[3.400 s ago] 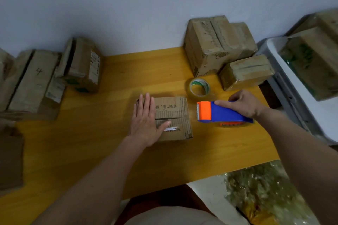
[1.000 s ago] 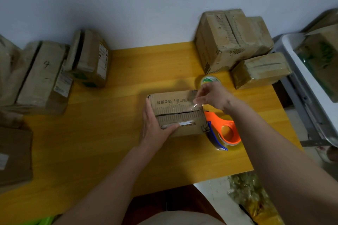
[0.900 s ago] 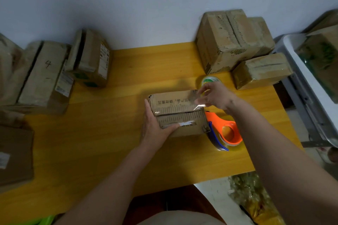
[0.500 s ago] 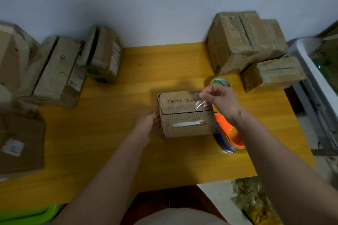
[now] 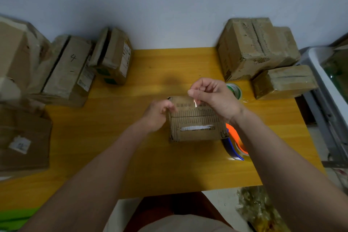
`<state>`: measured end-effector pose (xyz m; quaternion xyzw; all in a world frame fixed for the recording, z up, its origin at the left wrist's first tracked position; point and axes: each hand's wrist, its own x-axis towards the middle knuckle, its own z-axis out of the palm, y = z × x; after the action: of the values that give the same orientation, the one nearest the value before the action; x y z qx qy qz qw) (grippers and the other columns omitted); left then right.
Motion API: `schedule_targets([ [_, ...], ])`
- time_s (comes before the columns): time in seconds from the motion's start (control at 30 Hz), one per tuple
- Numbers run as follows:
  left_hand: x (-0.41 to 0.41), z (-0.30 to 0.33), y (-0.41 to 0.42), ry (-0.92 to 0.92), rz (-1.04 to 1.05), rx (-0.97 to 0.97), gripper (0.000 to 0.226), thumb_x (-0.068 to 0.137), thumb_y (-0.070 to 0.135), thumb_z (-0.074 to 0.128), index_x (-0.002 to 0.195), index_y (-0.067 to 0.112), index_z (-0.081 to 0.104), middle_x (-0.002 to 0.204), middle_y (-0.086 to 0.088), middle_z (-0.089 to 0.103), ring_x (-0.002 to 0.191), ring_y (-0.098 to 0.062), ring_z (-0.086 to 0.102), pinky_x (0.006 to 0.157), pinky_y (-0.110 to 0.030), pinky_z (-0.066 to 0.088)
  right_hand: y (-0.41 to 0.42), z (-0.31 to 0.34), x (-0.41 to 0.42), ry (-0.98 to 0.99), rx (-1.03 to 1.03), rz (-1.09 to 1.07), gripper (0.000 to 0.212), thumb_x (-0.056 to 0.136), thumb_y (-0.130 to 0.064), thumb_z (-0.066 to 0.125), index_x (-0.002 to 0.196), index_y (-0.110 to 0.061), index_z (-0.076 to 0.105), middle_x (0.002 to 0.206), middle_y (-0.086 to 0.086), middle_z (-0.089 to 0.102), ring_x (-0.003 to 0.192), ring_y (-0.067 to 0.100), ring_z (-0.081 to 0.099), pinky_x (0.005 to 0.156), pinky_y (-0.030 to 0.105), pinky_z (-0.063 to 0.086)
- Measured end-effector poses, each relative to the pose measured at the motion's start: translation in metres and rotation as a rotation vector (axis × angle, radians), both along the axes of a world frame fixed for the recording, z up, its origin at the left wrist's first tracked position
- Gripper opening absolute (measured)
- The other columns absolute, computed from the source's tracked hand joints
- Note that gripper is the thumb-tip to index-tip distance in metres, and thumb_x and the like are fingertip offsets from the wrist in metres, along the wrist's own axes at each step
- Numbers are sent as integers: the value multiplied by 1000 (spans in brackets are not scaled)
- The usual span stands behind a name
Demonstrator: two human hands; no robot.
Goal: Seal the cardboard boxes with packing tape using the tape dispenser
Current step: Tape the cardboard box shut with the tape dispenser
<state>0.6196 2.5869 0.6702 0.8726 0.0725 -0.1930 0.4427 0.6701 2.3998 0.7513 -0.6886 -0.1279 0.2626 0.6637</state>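
A small cardboard box [image 5: 195,128] with printed characters and a white strip sits in the middle of the yellow table [image 5: 116,137]. My left hand [image 5: 158,113] grips the box's upper left corner with curled fingers. My right hand [image 5: 212,98] is raised over the box's top edge and pinches a strip of clear tape [image 5: 194,102] between thumb and fingers. The orange and blue tape dispenser [image 5: 235,145] lies on its side on the table just right of the box, partly hidden by my right forearm.
A roll of tape with a green core [image 5: 234,90] lies behind my right hand. Taped boxes [image 5: 254,49] stand at the back right, more boxes [image 5: 69,69] at the left. A grey bin [image 5: 323,84] stands off the table's right edge.
The dispenser, earlier held in my right hand, now lies beside the box. My right hand lifted the clear tape higher and leftward over the box. My left hand moved from the box's top to its left corner.
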Motion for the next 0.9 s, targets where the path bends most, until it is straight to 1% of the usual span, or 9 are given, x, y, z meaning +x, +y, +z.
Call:
schedule_targets([
  [0.1,-1,-1,7,-30,11,22,39,88,-8,54,89,31,55,102,8,57,100,-12,49,74,-22,41,10,3,-5,-3,14,-1,11,86,1,64,78,-7,62,60,2,56,55,12,50,56,18,46],
  [0.23,-10,-6,20,-48,-67,66,29,87,7,66,75,32,58,106,7,52,115,-21,45,98,-40,40,19,3,-10,-40,-26,30,8,87,0,64,80,-4,62,63,7,55,57,13,49,58,21,44],
  [0.33,-17,-7,28,-89,-55,38,28,85,7,67,74,32,59,109,10,50,120,-19,42,104,-47,36,24,4,-12,-52,-44,38,7,85,-2,66,79,-4,62,63,7,58,57,13,50,59,23,44],
  [0.43,-24,-10,36,-73,-62,-29,30,88,5,64,79,34,59,98,9,55,101,-15,51,90,-37,45,28,2,-14,-36,-46,53,8,84,-1,67,77,-3,62,62,5,58,56,12,51,57,22,44],
  [0.5,-30,-12,38,-31,-42,-50,27,89,5,63,96,30,59,91,7,55,85,-11,49,74,-29,42,34,-1,-16,-18,-51,69,10,83,-1,68,77,-4,62,62,4,58,56,12,50,57,21,44],
  [0.57,-35,-15,40,15,32,-116,37,89,4,63,116,24,49,87,4,55,78,-10,49,71,-28,40,40,-3,-19,-8,-53,76,11,82,-1,69,76,-6,61,61,0,58,56,11,49,55,19,43],
  [0.6,-37,-16,42,41,74,-148,38,89,5,64,117,22,45,87,3,55,79,-10,50,72,-28,41,43,-3,-19,-8,-54,80,11,82,-1,69,76,-5,61,62,1,58,56,12,49,54,19,43],
  [0.73,-45,-23,42,80,115,-142,15,90,7,64,91,18,53,88,5,54,86,-14,51,74,-26,42,55,-2,-23,-8,-64,106,10,82,-3,70,78,-4,61,67,10,56,59,18,48,55,21,42],
  [0.9,-58,-32,42,38,180,-209,24,85,11,70,77,22,51,98,6,54,102,-16,53,89,-34,44,71,-6,-29,8,-77,127,11,81,-5,71,75,-6,62,72,17,54,63,24,44,55,27,39],
])
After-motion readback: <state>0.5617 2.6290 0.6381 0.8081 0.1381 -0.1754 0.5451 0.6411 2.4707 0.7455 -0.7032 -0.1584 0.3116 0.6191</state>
